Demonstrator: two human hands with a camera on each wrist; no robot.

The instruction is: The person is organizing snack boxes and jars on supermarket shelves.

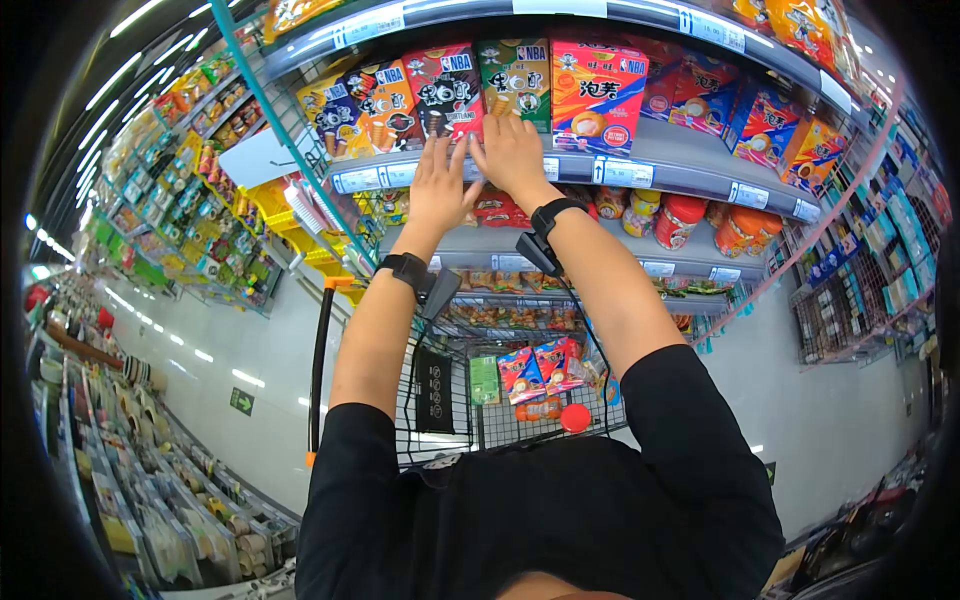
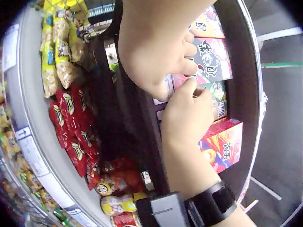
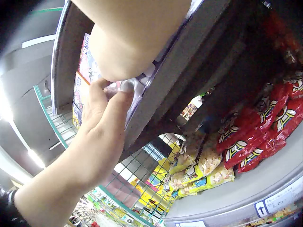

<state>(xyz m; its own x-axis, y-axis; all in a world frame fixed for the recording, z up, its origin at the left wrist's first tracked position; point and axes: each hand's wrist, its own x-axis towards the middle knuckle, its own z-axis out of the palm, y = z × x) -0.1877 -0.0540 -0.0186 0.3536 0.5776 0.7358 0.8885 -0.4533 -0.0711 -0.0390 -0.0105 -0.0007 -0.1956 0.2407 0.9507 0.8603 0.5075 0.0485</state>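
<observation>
On the shelf, a row of snack boxes faces me. My left hand (image 1: 437, 190) reaches to the lower front of the red-and-black NBA box (image 1: 447, 88), its fingers extended and fingertips at the box. Beside it, my right hand (image 1: 515, 155) has its fingers over the base of the green NBA box (image 1: 515, 75), the thumb stretched toward the left hand. In the left wrist view, the right hand (image 2: 187, 113) and the left hand (image 2: 147, 52) nearly meet at the box fronts. Parts of both boxes are hidden behind the fingers.
A red-and-blue box (image 1: 598, 95) stands right of the green one, an orange NBA box (image 1: 382, 105) to the left. Red packets (image 2: 71, 123) and jars (image 1: 680, 220) fill the shelf below. A shopping cart (image 1: 487, 425) with boxes and a red-lidded jar stands before me.
</observation>
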